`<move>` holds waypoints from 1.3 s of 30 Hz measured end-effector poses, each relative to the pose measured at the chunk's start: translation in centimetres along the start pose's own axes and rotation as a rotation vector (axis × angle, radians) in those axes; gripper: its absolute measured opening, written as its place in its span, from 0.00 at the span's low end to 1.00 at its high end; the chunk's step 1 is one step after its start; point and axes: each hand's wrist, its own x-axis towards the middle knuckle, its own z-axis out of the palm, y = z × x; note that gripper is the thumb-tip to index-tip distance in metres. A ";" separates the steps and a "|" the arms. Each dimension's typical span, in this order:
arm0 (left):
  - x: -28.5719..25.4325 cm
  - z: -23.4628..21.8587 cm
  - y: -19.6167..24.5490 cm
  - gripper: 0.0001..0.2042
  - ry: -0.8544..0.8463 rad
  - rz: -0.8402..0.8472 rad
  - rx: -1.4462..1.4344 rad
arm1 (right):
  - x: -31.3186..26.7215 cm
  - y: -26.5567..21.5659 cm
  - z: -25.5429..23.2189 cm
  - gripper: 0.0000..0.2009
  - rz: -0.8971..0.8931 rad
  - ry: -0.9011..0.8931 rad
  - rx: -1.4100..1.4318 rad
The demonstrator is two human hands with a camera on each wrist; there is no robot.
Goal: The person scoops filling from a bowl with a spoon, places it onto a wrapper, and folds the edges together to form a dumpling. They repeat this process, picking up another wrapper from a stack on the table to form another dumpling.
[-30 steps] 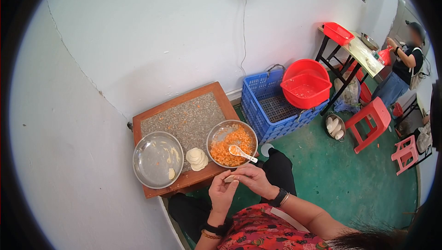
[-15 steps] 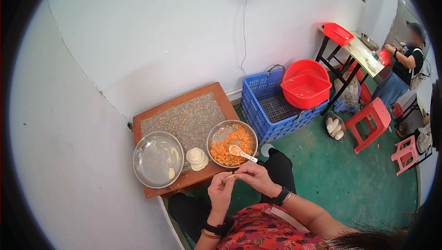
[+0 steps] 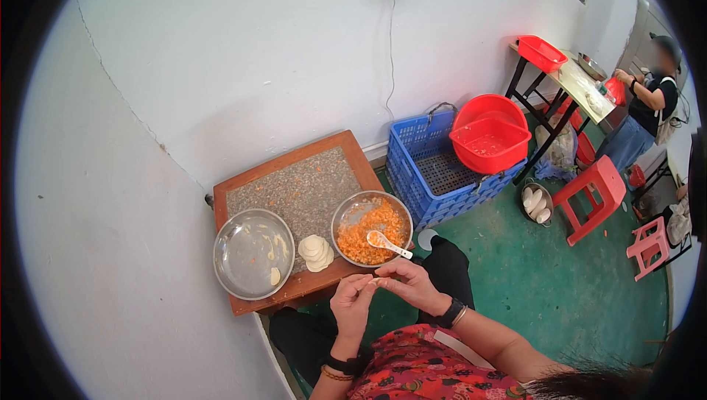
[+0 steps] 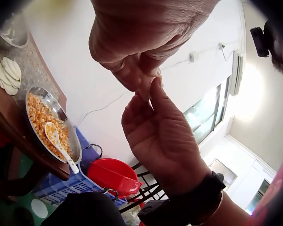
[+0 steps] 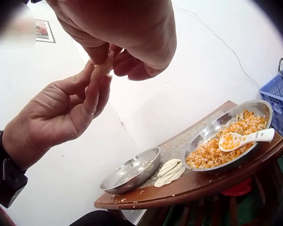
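Both hands meet in front of the table edge, pinching a small pale dumpling (image 5: 102,70) between them. The left hand (image 3: 351,310) holds its near end with thumb and fingers. From the other side, the right hand (image 3: 414,289) pinches the dough edge with thumb and forefinger. Most of the dumpling is hidden by fingers. Beyond the hands stands a steel bowl (image 3: 343,217) of orange and white chopped filling (image 3: 361,242), a white spoon (image 3: 390,244) lying in it. Beside it lies a stack of round dough wrappers (image 3: 315,253). Further left is a steel pan (image 3: 239,264) with a dumpling (image 3: 275,276) inside.
The small table (image 3: 294,179) has a wooden rim and speckled top. Behind it on the right are a blue crate (image 3: 420,212) and red basins (image 3: 490,139). A red stool (image 3: 600,186) stands on the green floor, near another person (image 3: 648,98) at a far table.
The fingers have shifted slightly along the dumpling's edge, and less of it shows between them. The bowls and wrappers stay put. The far person's hands have moved slightly by a red bag.
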 end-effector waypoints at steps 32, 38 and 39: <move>-0.8 0.0 1.4 0.13 0.024 -0.112 -0.236 | -0.6 0.4 0.2 0.07 0.010 -0.030 0.045; -0.7 0.5 1.3 0.19 0.005 -0.137 -0.209 | -0.6 -0.2 0.3 0.08 -0.036 -0.067 -0.003; -0.7 0.5 1.2 0.20 0.012 -0.154 -0.247 | -0.4 -0.5 0.2 0.09 -0.066 -0.077 -0.048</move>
